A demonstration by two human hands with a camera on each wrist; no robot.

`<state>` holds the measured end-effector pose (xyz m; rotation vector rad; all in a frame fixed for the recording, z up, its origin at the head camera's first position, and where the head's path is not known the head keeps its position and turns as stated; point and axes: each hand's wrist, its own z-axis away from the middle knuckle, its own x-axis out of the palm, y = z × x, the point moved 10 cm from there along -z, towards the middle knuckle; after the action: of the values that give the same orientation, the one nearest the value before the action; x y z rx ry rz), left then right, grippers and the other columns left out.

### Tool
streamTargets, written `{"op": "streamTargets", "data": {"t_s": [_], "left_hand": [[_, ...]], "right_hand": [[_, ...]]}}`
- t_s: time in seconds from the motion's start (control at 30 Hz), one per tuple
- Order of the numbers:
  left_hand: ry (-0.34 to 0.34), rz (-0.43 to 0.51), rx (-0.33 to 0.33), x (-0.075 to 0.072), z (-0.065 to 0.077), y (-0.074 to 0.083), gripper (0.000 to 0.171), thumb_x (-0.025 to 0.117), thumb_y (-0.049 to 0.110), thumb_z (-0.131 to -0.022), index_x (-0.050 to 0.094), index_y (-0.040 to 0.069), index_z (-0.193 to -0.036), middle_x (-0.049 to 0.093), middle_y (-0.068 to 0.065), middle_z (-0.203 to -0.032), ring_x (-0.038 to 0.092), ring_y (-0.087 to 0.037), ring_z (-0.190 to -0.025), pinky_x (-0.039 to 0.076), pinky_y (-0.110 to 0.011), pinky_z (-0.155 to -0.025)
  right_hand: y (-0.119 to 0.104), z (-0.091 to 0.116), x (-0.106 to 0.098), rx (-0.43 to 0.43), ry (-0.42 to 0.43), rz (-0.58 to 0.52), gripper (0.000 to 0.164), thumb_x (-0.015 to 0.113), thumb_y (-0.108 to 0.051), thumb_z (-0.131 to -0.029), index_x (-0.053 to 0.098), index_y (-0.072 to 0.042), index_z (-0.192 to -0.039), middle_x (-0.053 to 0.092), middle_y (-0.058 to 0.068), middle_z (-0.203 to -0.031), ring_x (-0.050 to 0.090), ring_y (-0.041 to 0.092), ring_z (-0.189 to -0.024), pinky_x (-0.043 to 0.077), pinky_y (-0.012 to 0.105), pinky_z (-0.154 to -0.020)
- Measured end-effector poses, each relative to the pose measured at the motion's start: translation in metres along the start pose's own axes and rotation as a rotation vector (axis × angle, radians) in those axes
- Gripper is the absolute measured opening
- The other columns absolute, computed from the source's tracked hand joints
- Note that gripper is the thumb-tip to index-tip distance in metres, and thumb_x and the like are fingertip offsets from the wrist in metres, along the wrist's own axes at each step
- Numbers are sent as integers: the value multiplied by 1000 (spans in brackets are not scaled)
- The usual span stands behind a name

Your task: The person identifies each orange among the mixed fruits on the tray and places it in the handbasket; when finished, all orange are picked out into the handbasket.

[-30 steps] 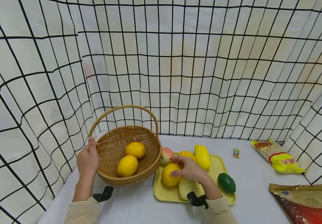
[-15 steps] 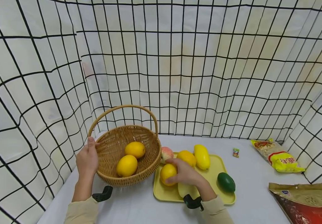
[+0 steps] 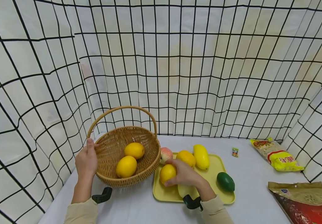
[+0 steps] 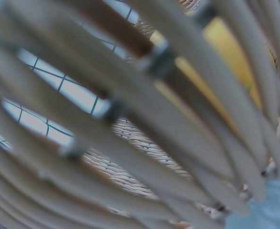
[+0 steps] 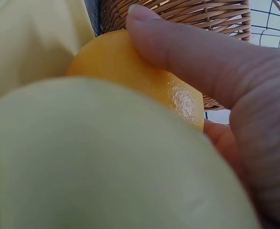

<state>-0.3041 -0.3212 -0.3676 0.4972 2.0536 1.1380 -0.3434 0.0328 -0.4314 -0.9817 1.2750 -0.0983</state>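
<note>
My left hand (image 3: 86, 160) grips the wicker basket (image 3: 149, 170) by its left rim, at the foot of the handle. The basket is tilted toward me, with two lemons (image 3: 126, 167) inside. My right hand (image 3: 187, 175) holds an orange (image 3: 167, 174) over the left part of the yellow tray (image 3: 163, 197). In the right wrist view the thumb lies across the orange (image 5: 125, 55), and a pale green round fruit (image 5: 92, 162) hides its lower side. The left wrist view is filled by blurred basket weave (image 4: 144, 114), the left hand out of sight.
On the tray's far side are a peach (image 3: 165, 154), another orange (image 3: 186, 158) and a long yellow fruit (image 3: 201, 156). A dark green avocado (image 3: 225, 182) lies at its right. Snack bags (image 3: 284, 160) sit further right, beside a small packet (image 3: 235, 152). Netted walls surround the table.
My right hand has moved slightly left and closed further round the orange, uncovering more of the orange behind. The left hand and basket have hardly shifted.
</note>
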Motion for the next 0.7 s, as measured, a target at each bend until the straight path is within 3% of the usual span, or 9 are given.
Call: {"op": "streamTargets", "data": {"t_s": [0.27, 0.7], "left_hand": [[-3, 10, 3, 1, -1, -2, 85, 14, 59, -103, 67, -5, -115, 59, -34, -117, 52, -51, -113, 33, -60, -93], [31, 10, 10, 0, -1, -3, 84, 16, 59, -103, 68, -5, -113, 61, -33, -96, 56, -50, -102, 36, -59, -86]], "right_hand": [[2, 1, 0, 28, -18, 8, 92, 90, -37, -66, 47, -10, -143, 53, 3, -139, 51, 23, -121, 38, 49, -104], [4, 5, -8, 87, 26, -29, 91, 89, -44, -67, 48, -15, -143, 56, 5, -134, 53, 25, -116, 40, 52, -99]]}}
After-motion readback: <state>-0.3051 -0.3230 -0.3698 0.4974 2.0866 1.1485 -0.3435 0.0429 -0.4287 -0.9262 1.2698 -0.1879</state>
